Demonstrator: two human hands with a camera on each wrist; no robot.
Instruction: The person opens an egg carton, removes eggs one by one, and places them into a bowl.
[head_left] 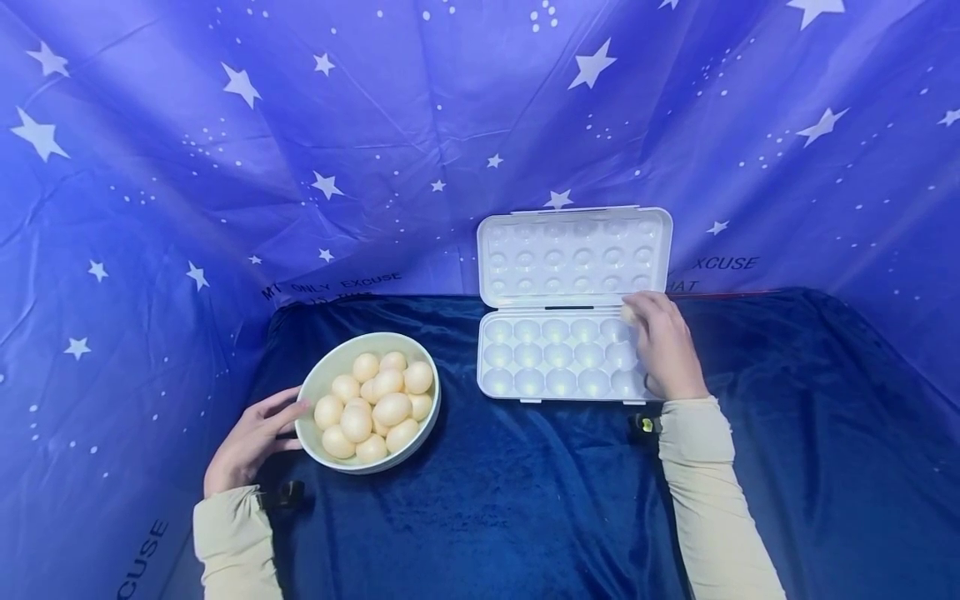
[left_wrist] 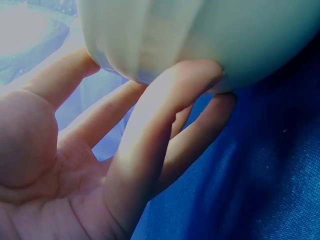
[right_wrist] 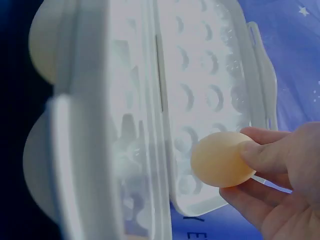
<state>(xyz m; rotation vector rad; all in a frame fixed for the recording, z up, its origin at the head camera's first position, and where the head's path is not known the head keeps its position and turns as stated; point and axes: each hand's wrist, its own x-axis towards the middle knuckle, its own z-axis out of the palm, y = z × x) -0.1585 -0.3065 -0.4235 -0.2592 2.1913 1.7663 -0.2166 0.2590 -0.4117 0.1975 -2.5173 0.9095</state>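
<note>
A pale green bowl heaped with cream-coloured eggs sits to the left on the cloth. At its left side my left hand holds the bowl, bent fingertips against the outer wall in the left wrist view. A white plastic egg box lies open further right, its lid tilted back. Over the box's right end my right hand pinches one egg between thumb and fingers. In the head view this hand hides the rightmost sockets and most of that egg.
Dark blue velvety cloth covers the table. A blue curtain with white stars hangs behind and at both sides, close behind the lid. Small dark wrist devices show near both cuffs.
</note>
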